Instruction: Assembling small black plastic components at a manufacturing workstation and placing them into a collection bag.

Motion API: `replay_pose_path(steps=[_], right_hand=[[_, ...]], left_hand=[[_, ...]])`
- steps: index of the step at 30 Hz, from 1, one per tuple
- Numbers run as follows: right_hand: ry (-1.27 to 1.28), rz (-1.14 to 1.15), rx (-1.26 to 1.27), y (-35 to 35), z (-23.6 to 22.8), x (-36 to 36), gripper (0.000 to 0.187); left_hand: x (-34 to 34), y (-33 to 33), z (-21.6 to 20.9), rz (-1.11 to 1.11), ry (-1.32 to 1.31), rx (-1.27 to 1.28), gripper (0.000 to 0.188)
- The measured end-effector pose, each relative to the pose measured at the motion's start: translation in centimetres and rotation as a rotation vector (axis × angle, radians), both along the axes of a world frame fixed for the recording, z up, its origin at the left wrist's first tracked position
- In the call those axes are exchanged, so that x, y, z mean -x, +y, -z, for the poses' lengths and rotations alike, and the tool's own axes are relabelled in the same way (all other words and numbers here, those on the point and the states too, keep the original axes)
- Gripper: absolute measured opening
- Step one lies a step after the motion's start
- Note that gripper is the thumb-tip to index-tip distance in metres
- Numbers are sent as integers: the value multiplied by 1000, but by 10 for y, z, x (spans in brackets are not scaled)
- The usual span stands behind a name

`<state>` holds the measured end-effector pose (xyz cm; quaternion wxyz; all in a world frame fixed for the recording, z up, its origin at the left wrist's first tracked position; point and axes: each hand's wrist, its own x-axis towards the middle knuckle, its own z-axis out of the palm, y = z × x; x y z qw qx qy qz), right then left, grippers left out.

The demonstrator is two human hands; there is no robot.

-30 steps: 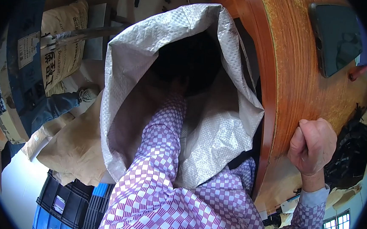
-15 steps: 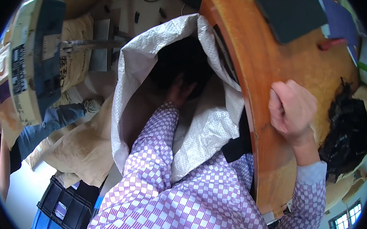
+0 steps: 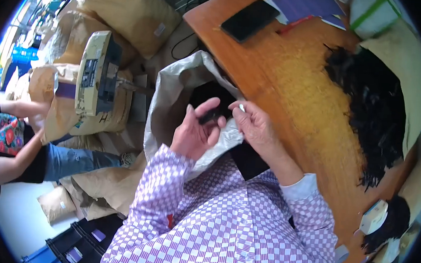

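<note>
My left hand [image 3: 194, 132] is out of the open white woven sack [image 3: 173, 104] and pinches a small black piece [image 3: 212, 116] just above the sack's mouth. My right hand [image 3: 254, 125] meets it from the right, fingertips on the same black piece, with a small white bit [image 3: 242, 107] showing at its fingers. Both hands hover at the edge of the orange wooden table [image 3: 292, 83]. A large heap of black strips [image 3: 373, 113] lies on the table to the right of my hands.
A black flat device [image 3: 250, 20] and purple sheets [image 3: 309, 4] lie at the table's far end. Brown paper sacks [image 3: 131, 13] and a cream-coloured scale-like machine [image 3: 94, 77] stand on the floor left. Another person [image 3: 19, 142] crouches at far left. Black and blue crates [image 3: 65, 248] sit below.
My left arm has come up out of the sack holding a black piece. My right hand left the table edge and joined it. The view swung toward the table.
</note>
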<state>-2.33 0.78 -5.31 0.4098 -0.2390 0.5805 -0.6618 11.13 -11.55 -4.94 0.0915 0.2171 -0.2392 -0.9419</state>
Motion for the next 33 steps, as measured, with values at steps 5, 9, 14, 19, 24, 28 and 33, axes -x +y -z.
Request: replay_pose_path(steps=[5,9,14,19,24,28,33], right_hand=[[-497,-35,178,70,-25,-9,25],[-417,77,130,126,-27,-18,25],[-397,147,323,161,-31,-38,23],[-360,93,354,179,-39,-34,21],[-24,-253,166,201,-49,-8,19],[116,-293,165,208,-51,5,17],[181,-2,-45,211,-61,-4,23]], left_hand=[[16,64,-44,318,102,111,69],[19,92,-52,630,88,110,60],[23,109,-55,691,208,-72,56],[17,112,-38,788,206,97,58],[30,123,-53,902,126,68,91],[41,132,-54,1021,83,131,100],[55,143,-63,967,11,309,89]])
